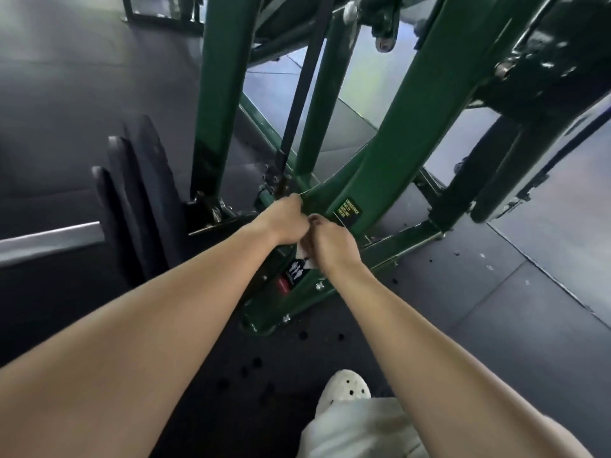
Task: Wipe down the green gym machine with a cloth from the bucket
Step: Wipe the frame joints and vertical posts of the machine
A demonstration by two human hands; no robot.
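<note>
Head view, both hands low at the base of the green painted-steel gym machine (390, 137). I see my left hand (291, 223) and right hand (334, 246) touching each other where the slanted tube meets the floor rail. The right hand's fingers curl around a small white cloth (302, 251), of which only a sliver shows under the knuckles. The left hand's fingers bend over the tube's edge; I cannot tell whether they grip anything. A black-and-yellow label (347, 211) lies just beside the right hand. Black weight plates (132, 200) stand to the left on the dark rubber floor (463, 292).
</note>
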